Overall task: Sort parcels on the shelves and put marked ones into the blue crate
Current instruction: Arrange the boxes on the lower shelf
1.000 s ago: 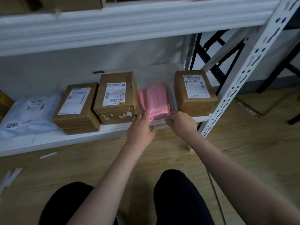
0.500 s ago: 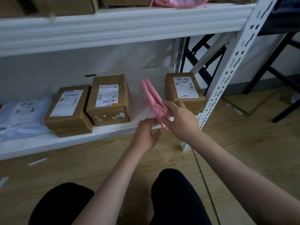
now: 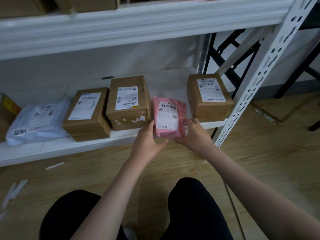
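Observation:
A small pink parcel (image 3: pixel 168 116) with a white barcode label facing up lies at the front edge of the low white shelf (image 3: pixel 57 148), between two cardboard boxes. My left hand (image 3: pixel 149 138) holds its left and lower edge, thumb up along the side. My right hand (image 3: pixel 194 131) holds its right edge with the fingers curled under. No blue crate is in view.
Three labelled cardboard boxes (image 3: pixel 87 113) (image 3: pixel 129 102) (image 3: pixel 209 97) and a white poly mailer (image 3: pixel 37 121) share the shelf. An upper shelf (image 3: pixel 138 23) with more boxes hangs overhead. A perforated white upright (image 3: pixel 254 80) stands right. My knees (image 3: pixel 194 205) are over the wooden floor.
The pink parcel lay plain side up, was tipped on edge by my right hand, and now lies flipped with its label showing. Both hands are on its sides.

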